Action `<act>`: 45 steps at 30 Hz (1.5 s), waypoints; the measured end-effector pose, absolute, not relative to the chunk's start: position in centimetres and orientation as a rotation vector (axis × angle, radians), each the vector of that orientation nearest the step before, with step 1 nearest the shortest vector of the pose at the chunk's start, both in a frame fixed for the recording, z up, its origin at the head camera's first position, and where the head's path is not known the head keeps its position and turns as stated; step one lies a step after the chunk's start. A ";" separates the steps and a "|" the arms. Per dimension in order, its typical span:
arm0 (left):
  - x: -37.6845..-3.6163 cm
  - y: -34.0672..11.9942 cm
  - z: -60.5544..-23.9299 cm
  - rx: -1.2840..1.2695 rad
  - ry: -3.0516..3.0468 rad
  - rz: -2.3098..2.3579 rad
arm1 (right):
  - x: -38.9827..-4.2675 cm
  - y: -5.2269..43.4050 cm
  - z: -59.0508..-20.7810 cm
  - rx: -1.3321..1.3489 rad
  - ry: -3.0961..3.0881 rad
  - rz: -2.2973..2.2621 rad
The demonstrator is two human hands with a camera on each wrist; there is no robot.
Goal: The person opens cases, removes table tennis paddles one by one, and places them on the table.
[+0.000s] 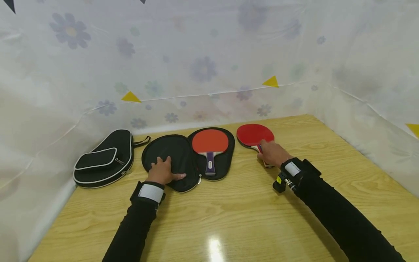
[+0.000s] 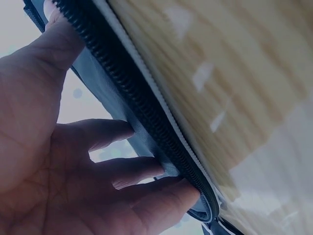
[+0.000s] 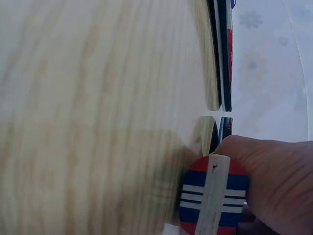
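Note:
A black zip case lies unzipped on the table, its two halves spread side by side. My left hand (image 1: 161, 172) rests on the left half (image 1: 176, 151) with its fingers spread; the left wrist view shows fingertips against the cloth inside the zipper (image 2: 132, 93). In the right half (image 1: 231, 154) lies an orange-red table tennis bat (image 1: 210, 141), its purple handle towards me. Further right, my right hand (image 1: 274, 153) grips the handle of a second, red bat (image 1: 252, 134). The striped handle end (image 3: 213, 196) fills the lower right wrist view; some fingers are hidden behind it.
A black bat case (image 1: 122, 151) with white piping, a small zipped pocket and a wrist loop lies at the left. The wooden table (image 1: 209, 211) has a white flowered sheet (image 1: 203, 43) hanging behind it and at both sides.

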State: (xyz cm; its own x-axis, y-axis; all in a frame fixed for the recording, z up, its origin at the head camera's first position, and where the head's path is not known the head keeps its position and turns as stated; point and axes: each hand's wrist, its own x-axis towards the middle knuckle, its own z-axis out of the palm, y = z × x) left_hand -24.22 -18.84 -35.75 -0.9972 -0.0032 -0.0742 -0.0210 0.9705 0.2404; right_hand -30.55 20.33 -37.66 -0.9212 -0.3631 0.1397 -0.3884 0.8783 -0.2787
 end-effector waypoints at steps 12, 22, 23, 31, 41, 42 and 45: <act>-24.2 -18.8 -35.7 -0.021 3.031 0.372 | -28.1 19.6 -37.1 0.449 -2.940 0.421; -24.2 -19.0 -35.4 -0.028 3.029 0.366 | -27.1 18.9 -37.3 0.512 -2.897 0.419; -24.2 -19.0 -35.4 -0.029 3.030 0.367 | -27.1 18.9 -37.3 0.515 -2.898 0.422; -24.2 -18.9 -35.6 -0.037 3.034 0.371 | -27.4 19.9 -37.3 0.549 -2.870 0.416; -24.0 -18.9 -35.5 -0.038 3.046 0.369 | -29.0 23.1 -37.3 0.450 -2.971 0.426; -24.0 -18.8 -35.4 -0.040 3.046 0.368 | -29.1 23.5 -37.4 0.431 -2.982 0.430; -24.0 -18.7 -35.3 -0.043 3.051 0.365 | -29.6 24.7 -37.5 0.372 -3.003 0.436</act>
State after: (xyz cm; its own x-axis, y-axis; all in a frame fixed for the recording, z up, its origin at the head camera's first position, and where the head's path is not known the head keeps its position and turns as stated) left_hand -23.96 -18.69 -35.31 -0.9973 -0.0196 -0.0714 -0.0359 0.9714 0.2347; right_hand -29.59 24.66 -37.54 -0.9668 -0.2268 0.1177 -0.2509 0.9298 -0.2692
